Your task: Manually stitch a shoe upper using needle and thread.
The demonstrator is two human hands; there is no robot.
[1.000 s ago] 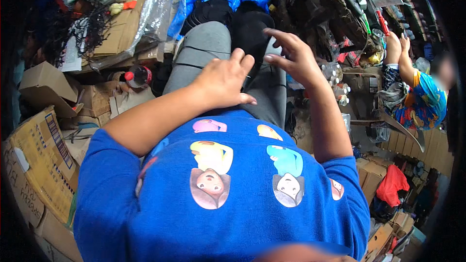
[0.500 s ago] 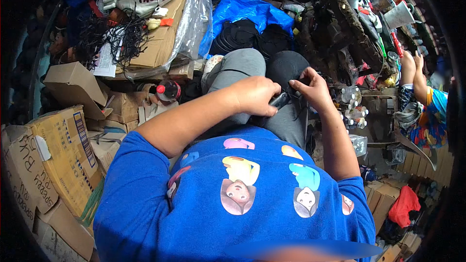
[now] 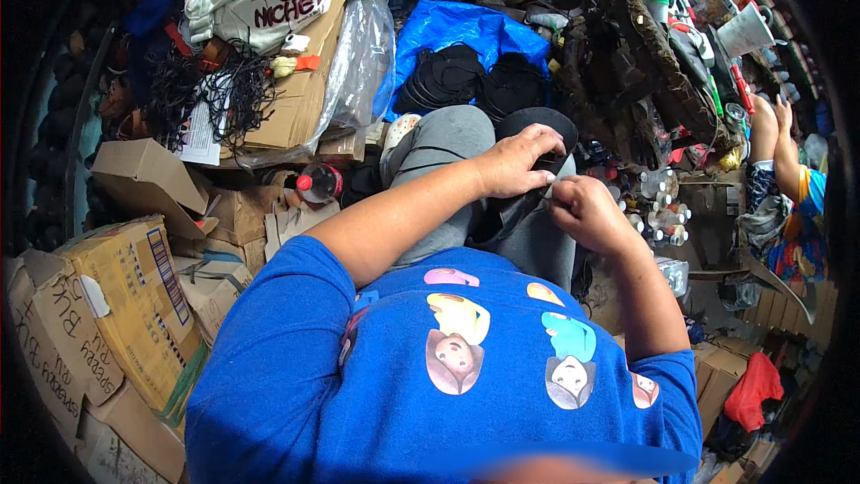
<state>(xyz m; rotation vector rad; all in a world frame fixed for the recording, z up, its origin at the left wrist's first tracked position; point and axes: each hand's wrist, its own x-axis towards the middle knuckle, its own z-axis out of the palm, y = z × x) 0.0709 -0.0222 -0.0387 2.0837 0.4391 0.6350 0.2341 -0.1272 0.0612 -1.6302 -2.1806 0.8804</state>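
Note:
A black piece with a rounded end (image 3: 557, 123), perhaps a shoe part, lies over my right knee and upper thigh. My left hand (image 3: 520, 163) is closed over its left side, thumb pointing right and fingers bent across the dark material. Just right of and below the thumb is my right hand (image 3: 587, 211), its fingers drawn together in a pinch. Whatever is between those fingertips is too small to tell. A dark flap (image 3: 511, 222) hangs below my left hand between my thighs. A thin black cord (image 3: 439, 148) crosses my left grey trouser leg.
Stacks of black pieces (image 3: 443, 76) lie on a blue plastic sheet (image 3: 475, 22) beyond my knees. Cardboard boxes (image 3: 134, 296) and a red-capped bottle (image 3: 320, 183) are at left. Small clear bottles (image 3: 663, 211) stand right, near a cluttered bench; another person's arm (image 3: 786, 148) shows far right.
My left hand has moved up and right onto the black piece; the dark object it held earlier is no longer distinct. My right hand has come down, and its fingers have turned toward the left.

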